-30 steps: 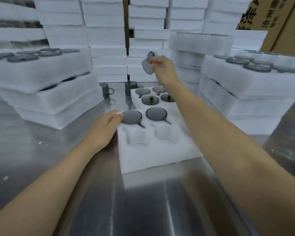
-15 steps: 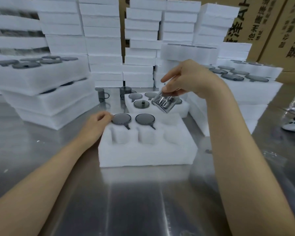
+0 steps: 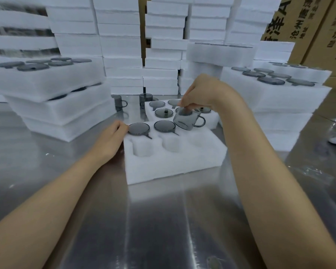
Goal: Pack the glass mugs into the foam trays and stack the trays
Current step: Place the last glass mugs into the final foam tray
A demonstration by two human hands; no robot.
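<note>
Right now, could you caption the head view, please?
Right hand holds a glass mug over the foam tray, left hand touching its edge.

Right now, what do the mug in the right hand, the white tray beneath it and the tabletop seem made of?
The mug looks like smoky grey glass, glossy: see-through, with bright glints. The tray looks like soft white foam, matte: fuzzy, rough-cut edges. The tabletop is probably brushed stainless steel: streaky, blurred reflections.
</note>
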